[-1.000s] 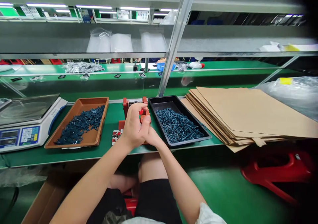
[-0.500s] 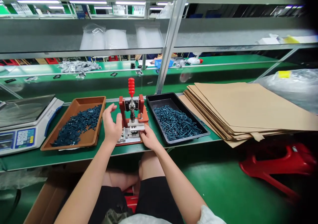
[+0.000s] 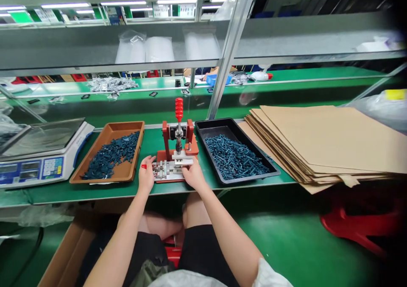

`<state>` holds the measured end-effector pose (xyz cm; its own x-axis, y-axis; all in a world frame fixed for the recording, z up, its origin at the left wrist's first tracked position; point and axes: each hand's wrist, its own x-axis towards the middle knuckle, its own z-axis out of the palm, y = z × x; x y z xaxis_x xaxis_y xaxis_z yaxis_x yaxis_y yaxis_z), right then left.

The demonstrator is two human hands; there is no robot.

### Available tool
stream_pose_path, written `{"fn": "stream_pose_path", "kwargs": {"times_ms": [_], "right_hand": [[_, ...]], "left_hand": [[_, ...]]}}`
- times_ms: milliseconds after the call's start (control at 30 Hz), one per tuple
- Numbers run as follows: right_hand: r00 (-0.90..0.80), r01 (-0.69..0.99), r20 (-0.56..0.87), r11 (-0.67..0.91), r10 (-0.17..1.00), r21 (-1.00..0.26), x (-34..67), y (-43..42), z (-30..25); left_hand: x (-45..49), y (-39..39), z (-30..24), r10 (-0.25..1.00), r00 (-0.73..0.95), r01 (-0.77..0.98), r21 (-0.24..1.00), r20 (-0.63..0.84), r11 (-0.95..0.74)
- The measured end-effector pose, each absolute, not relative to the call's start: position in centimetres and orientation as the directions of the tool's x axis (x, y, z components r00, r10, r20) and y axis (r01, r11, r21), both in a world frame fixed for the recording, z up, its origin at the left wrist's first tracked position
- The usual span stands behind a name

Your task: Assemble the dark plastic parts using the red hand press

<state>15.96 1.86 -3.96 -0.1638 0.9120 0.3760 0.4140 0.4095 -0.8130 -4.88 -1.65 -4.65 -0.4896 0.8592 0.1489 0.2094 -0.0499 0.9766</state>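
A small red hand press (image 3: 176,151) stands on the green bench, its red-knobbed lever (image 3: 179,109) upright. My left hand (image 3: 146,176) rests at the left end of the press's metal base plate (image 3: 165,170), fingers curled against it. My right hand (image 3: 193,174) touches the right front of the plate below the ram, fingers bent; whether it holds a part is hidden. A brown tray (image 3: 131,174) of small dark parts lies to the left. A black tray (image 3: 219,128) of dark blue parts lies to the right.
A weighing scale (image 3: 38,153) sits at the far left. A stack of flat cardboard sheets (image 3: 324,140) lies at the right. A red stool (image 3: 362,227) stands on the green floor, an open cardboard box (image 3: 62,257) below the bench. A metal post (image 3: 230,49) rises behind the press.
The lever, held down a second ago by my left hand, now stands upright. My left hand dropped to the left end of the base plate. My right hand stays at the plate's front.
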Motion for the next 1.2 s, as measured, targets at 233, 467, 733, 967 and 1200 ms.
{"fn": "stream_pose_path", "kwargs": {"times_ms": [233, 467, 733, 967, 1200], "right_hand": [[-0.302, 0.361, 0.432, 0.522, 0.850, -0.773, 14.7, -7.6, -3.9], [-0.645, 0.228, 0.274, 0.522, 0.714, -0.822, 16.1, -11.0, -0.9], [-0.157, 0.785, 0.281, 0.292, 0.947, -0.546, 31.4, 2.9, 1.2], [-0.286, 0.911, -0.150, 0.220, 0.946, -0.348, 30.9, 6.2, -0.4], [-0.289, 0.893, -0.091, 0.234, 0.953, -0.384, 30.6, 5.0, 0.8]], "left_hand": [[0.7, -13.9, -5.8, 0.897, -0.433, 0.004, 0.995, -0.085, 0.096], [-6.9, -21.6, -8.3, 0.791, -0.490, -0.129, 0.928, -0.365, 0.349], [-21.6, -22.7, -8.1, 0.833, -0.526, 0.748, 0.558, 0.170, 0.358], [-19.2, -6.4, 1.2, 0.931, -0.111, 0.942, 0.335, 0.348, -0.013], [-20.6, 2.7, -0.1, 0.998, -0.053, 0.988, 0.148, 0.021, 0.049]]}}
